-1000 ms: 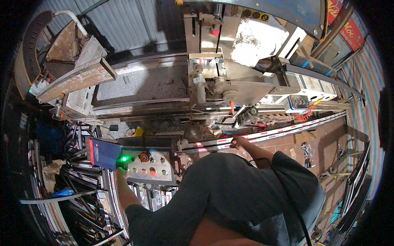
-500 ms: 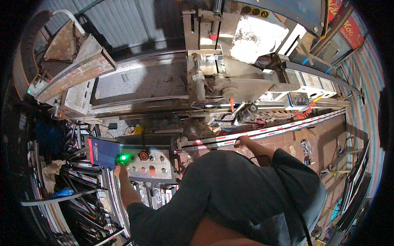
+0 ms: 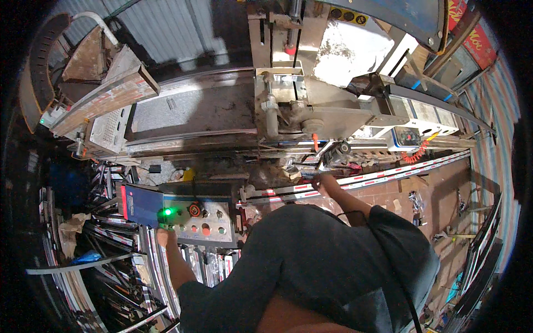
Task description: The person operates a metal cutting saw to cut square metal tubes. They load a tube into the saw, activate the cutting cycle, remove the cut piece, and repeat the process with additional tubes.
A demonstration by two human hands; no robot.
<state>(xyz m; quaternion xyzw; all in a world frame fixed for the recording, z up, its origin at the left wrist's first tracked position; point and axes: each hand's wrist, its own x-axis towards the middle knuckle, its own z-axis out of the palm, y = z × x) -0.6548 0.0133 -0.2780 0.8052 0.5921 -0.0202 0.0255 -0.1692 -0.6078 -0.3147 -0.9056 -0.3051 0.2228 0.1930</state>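
Note:
My left hand (image 3: 164, 236) rests against the lower left corner of a grey control panel (image 3: 206, 221) that has several round buttons and a lit green lamp (image 3: 166, 211). Its fingers are too small to make out. My right hand (image 3: 320, 181) reaches forward and grips a long metal profile (image 3: 388, 174) with red and white stripes, which lies along the bed of a large cutting machine (image 3: 288, 114). My dark shirt (image 3: 322, 261) fills the lower middle and hides both elbows.
Stacks of long metal profiles (image 3: 111, 261) lie at lower left beside a blue rag (image 3: 86, 257). A second box with a red coiled cable (image 3: 413, 150) sits on the machine's right. Tools lie on the reddish floor (image 3: 438, 200). Corrugated sheet wall (image 3: 166, 28) stands behind.
Both hands stay where they were, left at the panel and right on the striped profile. My head has tilted slightly, so the machine sits a little differently in the picture.

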